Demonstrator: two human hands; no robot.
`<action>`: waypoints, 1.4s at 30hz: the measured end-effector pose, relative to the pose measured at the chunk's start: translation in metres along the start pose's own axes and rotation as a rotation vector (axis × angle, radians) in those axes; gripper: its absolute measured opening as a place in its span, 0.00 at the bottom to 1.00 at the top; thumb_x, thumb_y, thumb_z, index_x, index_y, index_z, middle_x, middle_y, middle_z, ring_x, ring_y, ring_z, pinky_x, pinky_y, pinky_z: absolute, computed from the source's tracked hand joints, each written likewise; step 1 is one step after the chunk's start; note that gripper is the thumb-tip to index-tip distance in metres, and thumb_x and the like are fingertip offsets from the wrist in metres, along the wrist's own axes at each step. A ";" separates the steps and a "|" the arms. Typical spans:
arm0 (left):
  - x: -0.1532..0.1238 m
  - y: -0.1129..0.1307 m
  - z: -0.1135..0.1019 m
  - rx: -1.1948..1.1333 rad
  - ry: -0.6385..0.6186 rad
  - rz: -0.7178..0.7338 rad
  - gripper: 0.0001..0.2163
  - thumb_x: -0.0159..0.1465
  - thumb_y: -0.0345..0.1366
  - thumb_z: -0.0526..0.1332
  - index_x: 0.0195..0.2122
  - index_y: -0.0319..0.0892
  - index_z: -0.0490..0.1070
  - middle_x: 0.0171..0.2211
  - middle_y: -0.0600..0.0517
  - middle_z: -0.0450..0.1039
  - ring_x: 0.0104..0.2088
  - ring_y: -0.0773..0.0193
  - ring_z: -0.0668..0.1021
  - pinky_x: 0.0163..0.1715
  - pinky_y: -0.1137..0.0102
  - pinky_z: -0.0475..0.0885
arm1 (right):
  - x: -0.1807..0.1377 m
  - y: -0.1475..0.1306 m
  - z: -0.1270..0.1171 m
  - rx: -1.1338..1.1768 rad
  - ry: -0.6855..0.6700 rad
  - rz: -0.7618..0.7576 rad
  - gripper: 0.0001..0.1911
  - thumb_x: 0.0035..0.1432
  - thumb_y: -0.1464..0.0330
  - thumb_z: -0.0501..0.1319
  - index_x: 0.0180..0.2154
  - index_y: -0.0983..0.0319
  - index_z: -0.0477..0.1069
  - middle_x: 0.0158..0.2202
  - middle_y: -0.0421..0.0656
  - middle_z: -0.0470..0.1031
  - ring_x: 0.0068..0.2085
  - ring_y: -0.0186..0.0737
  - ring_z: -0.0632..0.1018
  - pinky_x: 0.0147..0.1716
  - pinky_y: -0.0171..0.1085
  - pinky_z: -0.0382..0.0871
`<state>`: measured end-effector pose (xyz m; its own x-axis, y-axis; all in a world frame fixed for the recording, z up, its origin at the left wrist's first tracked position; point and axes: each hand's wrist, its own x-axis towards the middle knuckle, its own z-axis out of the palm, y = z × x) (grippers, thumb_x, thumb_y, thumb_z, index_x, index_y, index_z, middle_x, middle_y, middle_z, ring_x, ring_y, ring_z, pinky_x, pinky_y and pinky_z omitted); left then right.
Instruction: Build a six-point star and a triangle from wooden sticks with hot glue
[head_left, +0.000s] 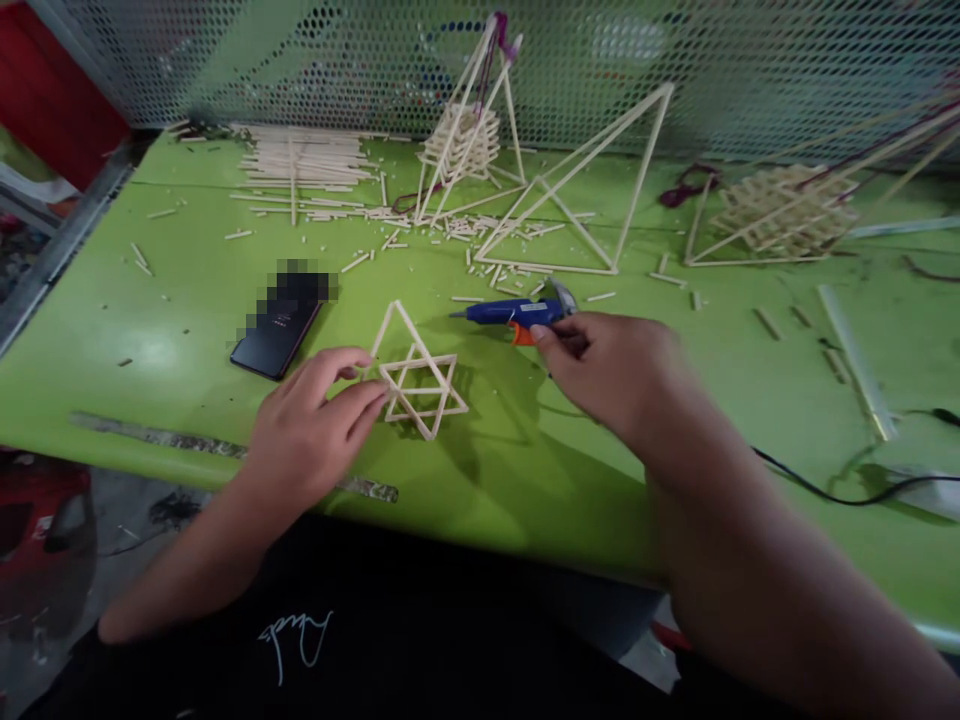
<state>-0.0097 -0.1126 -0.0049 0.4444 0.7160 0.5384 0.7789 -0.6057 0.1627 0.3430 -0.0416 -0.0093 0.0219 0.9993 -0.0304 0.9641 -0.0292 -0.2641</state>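
Note:
My right hand is closed around the handle of a blue hot glue gun with an orange trigger. Its nozzle points left, over the green table. My left hand pinches the left side of a small star-shaped frame of pale wooden sticks between thumb and fingers. The frame is made of joined triangles, one of them rising at the back. Part of its left edge is hidden by my fingertips. The nozzle is behind and to the right of the frame, apart from it.
A phone lies left of the frame, and a worn metal strip near the front edge. Behind are a pile of sticks, an open stick pyramid, and stacked-stick structures. Clear glue sticks and a black cable lie right.

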 end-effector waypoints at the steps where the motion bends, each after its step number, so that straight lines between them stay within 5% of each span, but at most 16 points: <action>1: 0.004 0.004 0.000 -0.015 -0.002 0.027 0.04 0.78 0.32 0.74 0.53 0.41 0.86 0.62 0.42 0.85 0.51 0.56 0.90 0.52 0.61 0.90 | -0.001 -0.001 -0.001 -0.044 -0.010 -0.017 0.19 0.75 0.52 0.66 0.38 0.57 0.87 0.32 0.51 0.85 0.31 0.53 0.79 0.33 0.46 0.62; 4: 0.015 0.017 0.002 -0.074 -0.010 0.078 0.06 0.78 0.30 0.74 0.54 0.40 0.85 0.68 0.39 0.83 0.55 0.53 0.91 0.55 0.58 0.91 | -0.008 -0.008 -0.006 -0.069 0.114 -0.082 0.19 0.75 0.53 0.68 0.38 0.58 0.87 0.38 0.54 0.86 0.34 0.53 0.80 0.34 0.47 0.62; 7: 0.020 0.030 0.009 -0.129 0.004 0.102 0.07 0.77 0.28 0.74 0.54 0.38 0.85 0.69 0.34 0.83 0.55 0.50 0.91 0.57 0.55 0.92 | -0.022 -0.019 -0.013 0.255 0.237 -0.235 0.22 0.80 0.51 0.65 0.39 0.57 0.88 0.37 0.51 0.87 0.35 0.50 0.81 0.35 0.46 0.67; 10: 0.020 0.040 0.020 -0.175 0.018 0.104 0.07 0.77 0.27 0.73 0.54 0.38 0.85 0.67 0.35 0.84 0.53 0.51 0.91 0.57 0.55 0.92 | -0.034 -0.033 -0.014 0.698 0.061 -0.394 0.24 0.79 0.45 0.68 0.41 0.56 0.89 0.36 0.46 0.88 0.33 0.45 0.81 0.32 0.43 0.71; 14: 0.019 0.046 0.028 -0.239 -0.038 0.100 0.10 0.77 0.24 0.72 0.56 0.41 0.84 0.68 0.37 0.83 0.57 0.52 0.91 0.63 0.55 0.89 | -0.042 -0.045 -0.009 0.955 -0.038 -0.362 0.22 0.75 0.47 0.74 0.38 0.57 0.88 0.33 0.41 0.86 0.32 0.40 0.79 0.31 0.40 0.72; 19: 0.018 0.044 0.025 -0.540 -0.040 -0.090 0.16 0.74 0.32 0.78 0.60 0.46 0.81 0.62 0.43 0.87 0.61 0.50 0.90 0.61 0.55 0.90 | -0.043 -0.043 -0.008 0.940 -0.028 -0.404 0.13 0.77 0.61 0.73 0.37 0.57 0.88 0.34 0.41 0.87 0.34 0.40 0.82 0.35 0.40 0.75; 23: 0.018 0.042 0.020 -0.774 0.040 -0.267 0.23 0.75 0.34 0.78 0.70 0.51 0.79 0.59 0.45 0.88 0.53 0.55 0.90 0.55 0.57 0.90 | -0.048 -0.044 -0.009 0.911 -0.043 -0.501 0.09 0.78 0.64 0.73 0.41 0.56 0.91 0.37 0.43 0.90 0.36 0.42 0.84 0.35 0.41 0.76; 31: 0.022 0.044 0.016 -0.811 0.086 -0.261 0.10 0.77 0.32 0.76 0.54 0.55 0.90 0.50 0.51 0.91 0.47 0.60 0.91 0.48 0.61 0.90 | -0.057 -0.055 -0.003 0.998 -0.064 -0.698 0.07 0.79 0.67 0.74 0.45 0.53 0.93 0.36 0.41 0.90 0.34 0.39 0.84 0.34 0.39 0.77; 42: 0.024 0.043 0.015 -0.855 0.099 -0.216 0.12 0.75 0.27 0.76 0.53 0.53 0.90 0.47 0.52 0.91 0.44 0.65 0.90 0.44 0.69 0.87 | -0.058 -0.053 0.000 0.897 0.000 -0.760 0.07 0.80 0.67 0.73 0.45 0.54 0.92 0.35 0.42 0.89 0.34 0.40 0.84 0.35 0.41 0.76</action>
<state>0.0412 -0.1168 0.0029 0.2546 0.8352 0.4874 0.2264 -0.5415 0.8096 0.2906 -0.0983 0.0066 -0.4788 0.7668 0.4275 0.1979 0.5687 -0.7984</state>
